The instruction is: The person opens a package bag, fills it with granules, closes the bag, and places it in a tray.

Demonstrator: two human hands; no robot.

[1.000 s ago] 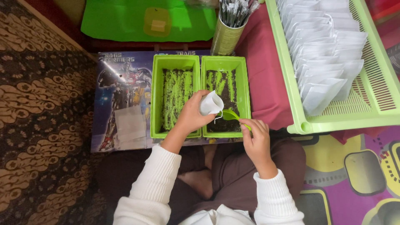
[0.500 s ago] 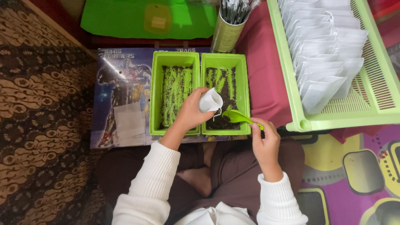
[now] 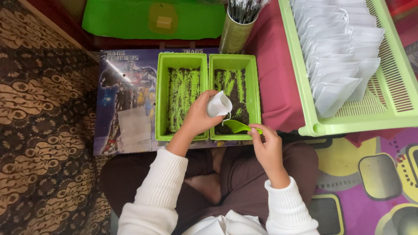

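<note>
My left hand holds a small white paper pouch with its mouth open, above the near end of the right green tray. In my right hand is a small green scoop, its blade just under the pouch, over the dark loose material in that tray. The left green tray beside it holds the same dark material in streaks. Both trays sit on a printed picture board.
A large green slatted basket at the right holds a row of several filled white pouches. A tin can with dark sticks stands behind the trays on a maroon cloth. A green mat lies at the back. Patterned carpet is left.
The scoop has gone from dipping into the right tray to sitting level just below the pouch. My left hand and the pouch have stayed nearly still.
</note>
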